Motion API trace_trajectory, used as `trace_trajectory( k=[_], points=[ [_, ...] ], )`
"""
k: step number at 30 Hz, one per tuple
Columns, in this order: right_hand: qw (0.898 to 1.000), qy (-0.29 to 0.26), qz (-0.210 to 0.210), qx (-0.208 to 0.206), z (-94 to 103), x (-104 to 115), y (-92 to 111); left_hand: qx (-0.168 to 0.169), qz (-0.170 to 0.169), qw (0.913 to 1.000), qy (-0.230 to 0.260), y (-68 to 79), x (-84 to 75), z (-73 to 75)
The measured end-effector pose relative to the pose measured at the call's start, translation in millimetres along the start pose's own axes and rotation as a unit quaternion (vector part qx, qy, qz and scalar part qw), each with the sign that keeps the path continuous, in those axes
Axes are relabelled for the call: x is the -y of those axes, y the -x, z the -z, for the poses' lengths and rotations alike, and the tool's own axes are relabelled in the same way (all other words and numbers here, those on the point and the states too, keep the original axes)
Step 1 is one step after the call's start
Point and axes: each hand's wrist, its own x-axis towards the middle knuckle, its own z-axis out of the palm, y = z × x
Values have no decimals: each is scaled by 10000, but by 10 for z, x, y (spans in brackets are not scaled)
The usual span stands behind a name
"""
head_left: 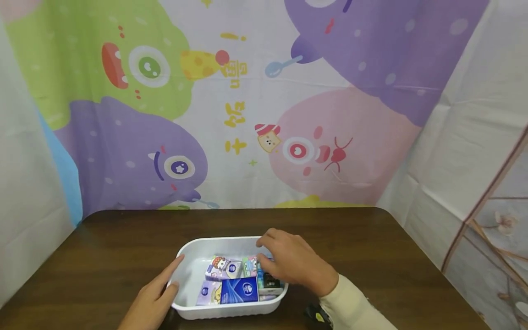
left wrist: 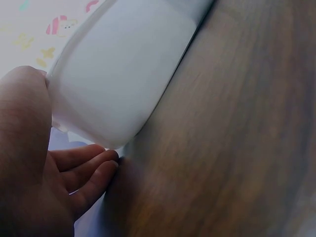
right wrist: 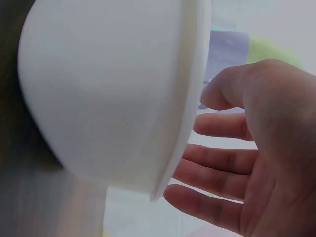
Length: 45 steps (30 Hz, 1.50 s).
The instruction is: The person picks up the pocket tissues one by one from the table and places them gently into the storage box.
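Note:
A white plastic tub (head_left: pixel 231 313) stands near the front of the table, with several small tissue packs inside. My left hand (head_left: pixel 151 295) holds its left end, index finger and thumb at the rim; the other fingers (left wrist: pixel 91 180) bend below, by the tub's lower corner. Above the tub's right end is my right hand (head_left: pixel 290 259), fingers spread and slightly bent, holding nothing. A dark-labelled pack (head_left: pixel 271 283) lies below it, partly hidden. Beside that are a blue tissue pack (head_left: pixel 239 290), a purple cartoon pack (head_left: pixel 209 293), another cartoon pack (head_left: pixel 220 270) and a pink-and-green pack (head_left: pixel 249 265).
The dark wooden table (head_left: pixel 123 238) extends around the tub. A cartoon-print curtain (head_left: pixel 243 174) hangs behind it, with pale cloth (head_left: pixel 437 183) at the right. A small black object with a yellow mark (head_left: pixel 317 316) is beside my right sleeve (head_left: pixel 352 305).

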Motion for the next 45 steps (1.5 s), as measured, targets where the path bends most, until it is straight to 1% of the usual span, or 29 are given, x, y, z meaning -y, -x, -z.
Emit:
trace_trajectory(
  k=[5, 7, 11, 15, 19, 21, 28, 33, 39, 45],
  points=[
    [9986, 246, -68, -463, -11, -120, 89, -30, 142, 9999, 92, -8, 0, -25],
    [9980, 291, -152, -547, -9, -162, 123, -43, 141, 9998, 142, -14, 4, -32],
    [9973, 311, -320, -588, -13, -222, 180, -38, 62, 9999, 123, -9, 27, -27],
    [9964, 240, -612, -537, -34, -265, 232, 70, 151, 9998, 103, -16, 43, 0],
    [9950, 157, -870, -470, -66, -309, 276, 26, 229, 9997, 70, -29, 38, 30],
    [9941, 175, -965, -457, -78, -337, 295, -31, 191, 9998, 86, -34, 24, 40],
    [9920, 215, -1167, -428, -83, -448, 323, -59, -29, 9999, 115, -47, -1, 52],
    [9916, 173, -1252, -271, -91, -471, 327, -77, -112, 9999, 96, -58, 5, 69],
    [9902, 150, -1385, -52, -81, -487, 348, -24, -6, 10000, 9, -38, 23, 66],
    [9870, 161, -1578, 247, -65, -522, 396, -363, 297, 9989, 77, -7, 38, 29]
  ],
)
